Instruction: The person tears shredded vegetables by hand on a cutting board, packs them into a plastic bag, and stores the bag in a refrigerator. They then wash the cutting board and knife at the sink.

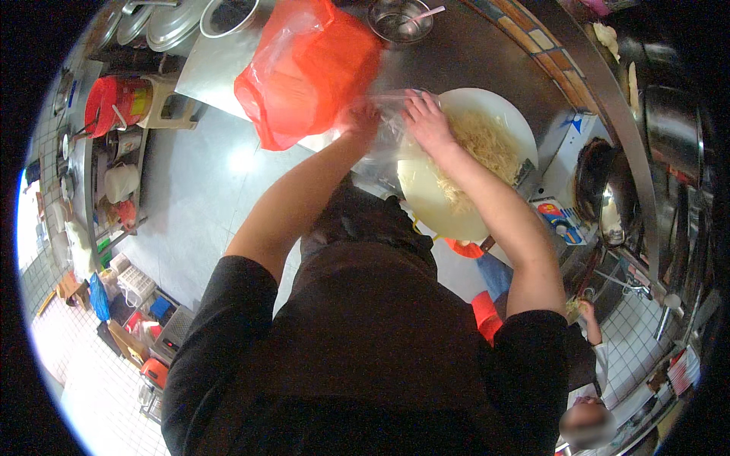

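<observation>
My left hand (360,121) is beside the lower right side of a large red plastic bag (311,74), partly blurred. Clear plastic film or a clear bag (390,134) spans the space between my two hands. Over its right part lies my right hand (428,122), fingers stretched out, at the left edge of a big white round tray (419,199). Pale shredded food or thin noodles (485,142) are heaped on that tray. Whether my left fingers grip the plastic is blurred.
A steel bowl with a spoon (401,21) and a white-rimmed bowl (228,17) stand on the counter's far side. At right are a dark wok (607,188) and a blue-white box (559,221). Another person (587,422) is at lower right. A red bucket (117,105) stands left.
</observation>
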Tool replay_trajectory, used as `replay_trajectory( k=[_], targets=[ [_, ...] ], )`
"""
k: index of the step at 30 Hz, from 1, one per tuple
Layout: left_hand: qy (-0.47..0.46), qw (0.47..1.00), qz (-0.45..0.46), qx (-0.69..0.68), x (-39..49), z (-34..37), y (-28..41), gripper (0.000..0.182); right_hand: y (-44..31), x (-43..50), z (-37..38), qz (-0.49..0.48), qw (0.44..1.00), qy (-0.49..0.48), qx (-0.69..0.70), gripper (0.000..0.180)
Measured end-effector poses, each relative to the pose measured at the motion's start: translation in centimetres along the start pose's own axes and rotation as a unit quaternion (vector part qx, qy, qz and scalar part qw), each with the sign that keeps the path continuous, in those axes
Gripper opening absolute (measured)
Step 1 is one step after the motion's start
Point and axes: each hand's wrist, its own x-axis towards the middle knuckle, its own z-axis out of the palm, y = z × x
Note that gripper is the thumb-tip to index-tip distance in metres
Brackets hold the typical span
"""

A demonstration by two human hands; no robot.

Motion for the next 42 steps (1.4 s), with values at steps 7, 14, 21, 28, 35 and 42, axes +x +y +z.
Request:
replay_trajectory(
  k=[7,14,21,28,35,42],
  targets=[
    [0.006,0.984,-0.094,0.15,1.7,6.0,5.9,0.093,-1.9,-1.2,-3.7,-0.09,0.959,0.197,0.185,0.029],
    [-0.143,0.978,-0.028,-0.148,-0.8,-6.8,-2.5,0.068,-1.6,-1.6,-4.6,-0.038,0.98,0.127,0.152,0.035],
    [-0.049,0.991,0.006,0.122,0.0,-3.9,-1.6,0.046,-9.1,-8.2,-2.7,-0.105,0.927,0.069,0.353,0.033],
    [0.012,0.937,0.156,-0.311,-2.0,-9.2,-6.1,0.03,-10.2,-12.0,3.1,0.032,0.943,0.086,0.319,0.032],
    [0.084,0.736,0.018,-0.672,-6.4,-18.4,-7.7,0.018,-8.6,-16.2,2.5,0.183,0.89,0.07,0.411,0.019],
    [0.093,0.634,0.038,-0.766,-9.6,-23.2,3.0,0.045,-4.9,-22.0,1.5,0.47,0.69,0.307,0.457,0.023]
  ],
)
